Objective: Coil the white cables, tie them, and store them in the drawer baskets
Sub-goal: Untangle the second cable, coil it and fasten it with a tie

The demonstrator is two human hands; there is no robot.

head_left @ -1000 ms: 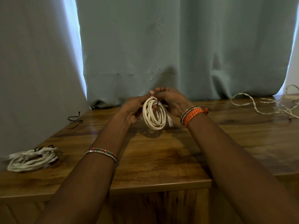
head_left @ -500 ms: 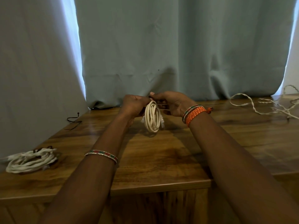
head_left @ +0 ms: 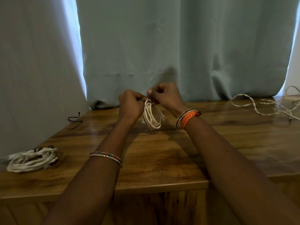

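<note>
Only one view here, the head cam. Both hands are up over the wooden surface (head_left: 162, 153) with the small white coil (head_left: 152, 116) hanging between them. Left hand (head_left: 131, 103) has its fingers curled tight at the top of the coil, and the right hand (head_left: 165, 96) is pinching there too, on what looks like a thin dark tie (head_left: 147, 96), though it's too small to be sure.

What changed: a second ago the coil faced the camera as an open ring with both hands wrapped around its top. Half a second ago it had turned edge-on. Now the hands have lifted a little and closed in on the top, so I'd guess the coiling is done and the tie is being cinched.

An already bundled coil (head_left: 32, 159) sits at the left edge of the surface, a spare dark tie (head_left: 74, 119) lies back by the curtain, and a loose uncoiled cable (head_left: 259, 106) sprawls at far right. So roughly one finished, one nearly tied, one to go. No drawer baskets in sight.
</note>
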